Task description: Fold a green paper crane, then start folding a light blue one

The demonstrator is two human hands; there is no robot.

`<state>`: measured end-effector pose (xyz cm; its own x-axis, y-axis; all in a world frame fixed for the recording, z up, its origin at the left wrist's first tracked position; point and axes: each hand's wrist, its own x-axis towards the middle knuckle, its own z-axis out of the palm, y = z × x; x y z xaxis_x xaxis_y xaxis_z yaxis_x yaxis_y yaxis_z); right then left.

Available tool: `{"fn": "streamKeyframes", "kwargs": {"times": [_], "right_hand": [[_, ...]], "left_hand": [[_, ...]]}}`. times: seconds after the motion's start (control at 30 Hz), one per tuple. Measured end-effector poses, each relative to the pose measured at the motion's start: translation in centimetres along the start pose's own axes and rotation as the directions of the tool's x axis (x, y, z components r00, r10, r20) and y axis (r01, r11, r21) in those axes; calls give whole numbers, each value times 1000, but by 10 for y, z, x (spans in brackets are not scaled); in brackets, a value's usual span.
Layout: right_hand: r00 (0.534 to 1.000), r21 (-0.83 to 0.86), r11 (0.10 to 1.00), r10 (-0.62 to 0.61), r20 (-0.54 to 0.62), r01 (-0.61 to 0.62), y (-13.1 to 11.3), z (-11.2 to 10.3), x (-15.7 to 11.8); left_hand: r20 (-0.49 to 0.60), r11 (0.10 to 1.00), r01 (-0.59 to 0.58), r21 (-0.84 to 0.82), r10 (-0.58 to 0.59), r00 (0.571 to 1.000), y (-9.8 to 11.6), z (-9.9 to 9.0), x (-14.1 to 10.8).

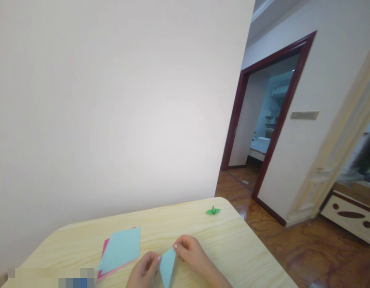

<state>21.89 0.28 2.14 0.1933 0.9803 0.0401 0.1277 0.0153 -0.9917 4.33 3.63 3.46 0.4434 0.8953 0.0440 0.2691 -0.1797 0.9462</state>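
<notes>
Item 1: one small pale-blue paper piece (167,266), folded to a narrow kite shape, point toward the near side. Location: between both hands, at the middle of the pale wood-grain table (179,218), well in from the far edge; unable to tell whether touching the tabletop.

Hold: left hand (144,270), thumb and forefinger pinched at the left corner; right hand (189,254), thumb and fingertips closed on the upper right tip.

Handling, as judged: very light, thin, fairly crisp, probably stiffer along folds; dry rather than slippery; easily creased or torn. Best taken by corners and folded edges, in a light pinch, without pressure across the flat face.

Item 2: one flat pale-blue paper sheet (121,247), atop one bright-pink paper sheet (105,245), toward the table's left edge.

Item 3: one small green folded figure (213,211), probably paper, with pointed wings, just inside the far right corner.
</notes>
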Motion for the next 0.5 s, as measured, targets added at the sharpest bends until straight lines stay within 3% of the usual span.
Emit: {"fn": "streamKeyframes", "kwargs": {"times": [0.17,0.33,0.5], "right_hand": [[1000,36,999,16,4,-16,2,2,0],[999,35,999,32,-42,-30,1,-1,2],[998,59,998,40,-40,-38,1,0,3]], "left_hand": [[71,995,47,-86,-41,997,-3,5,0],[133,945,133,-300,-96,986,-11,10,3],[176,913,130,-386,-66,982,-3,7,3]]}}
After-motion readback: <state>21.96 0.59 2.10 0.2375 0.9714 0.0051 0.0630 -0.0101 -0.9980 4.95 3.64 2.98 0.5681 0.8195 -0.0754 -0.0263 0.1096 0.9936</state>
